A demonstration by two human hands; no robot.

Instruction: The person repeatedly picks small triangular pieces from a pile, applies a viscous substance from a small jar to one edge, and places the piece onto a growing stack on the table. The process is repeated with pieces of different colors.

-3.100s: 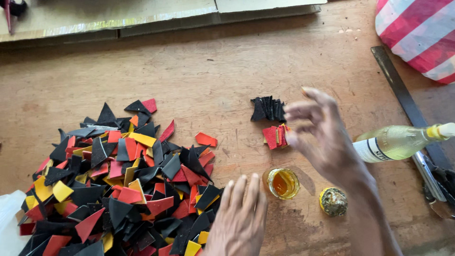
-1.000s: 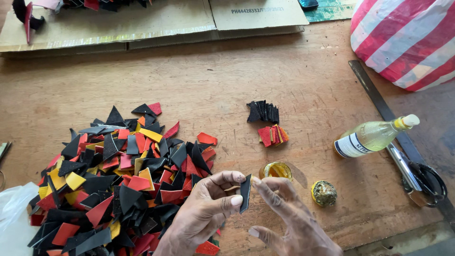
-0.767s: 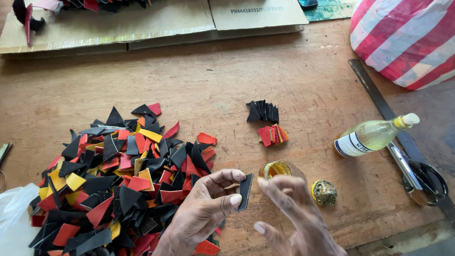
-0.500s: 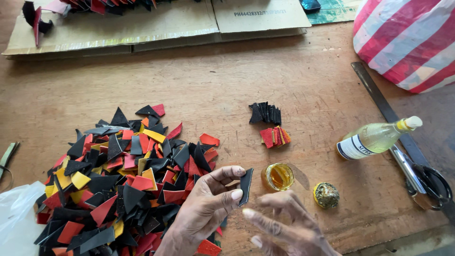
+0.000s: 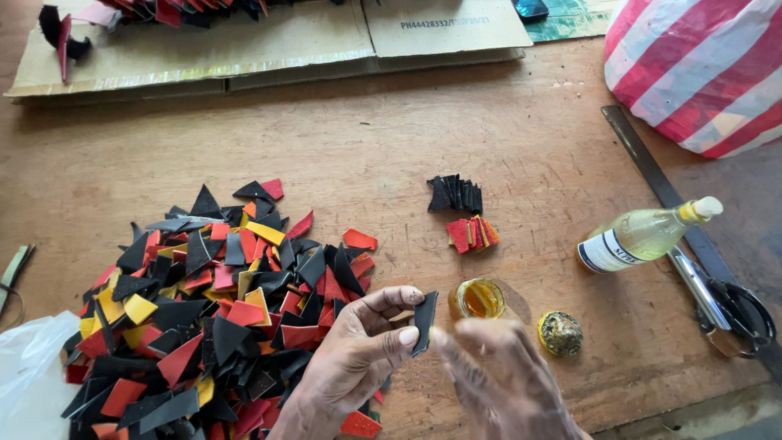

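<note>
View from the head camera down onto a worn wooden tabletop point(image 5: 456, 138). The left hand point(image 5: 350, 367) pinches a small black, roughly rectangular piece of sheet material point(image 5: 423, 322) between thumb and forefinger, holding it upright just above the table, near the lower centre of the view. The right hand point(image 5: 501, 383) is blurred beside it; its fingertips point(image 5: 440, 336) sit at the lower edge of the black piece, and whether they grip it cannot be told.

Left of the hands lies a large loose heap of black, red and yellow triangular offcuts point(image 5: 204, 310), its right edge partly under the left hand. Just behind the held piece stands a small open glass jar of amber liquid point(image 5: 478, 298), and to its right lies a round lid crusted with greenish residue point(image 5: 560, 332). Farther back are two small fanned stacks, one of black pieces point(image 5: 456, 194) and one of red pieces point(image 5: 471, 233), just beside each other. A clear bottle of pale yellow liquid with a white label point(image 5: 643, 236) lies on its side at right, resting across a long metal ruler point(image 5: 652, 167); scissors with black handles point(image 5: 729, 310) lie below the bottle. A red-and-white striped bag point(image 5: 700, 65) occupies the upper right corner, flattened cardboard sheets point(image 5: 244, 45) the far edge, and a white plastic bag point(image 5: 28, 375) the lower left.
</note>
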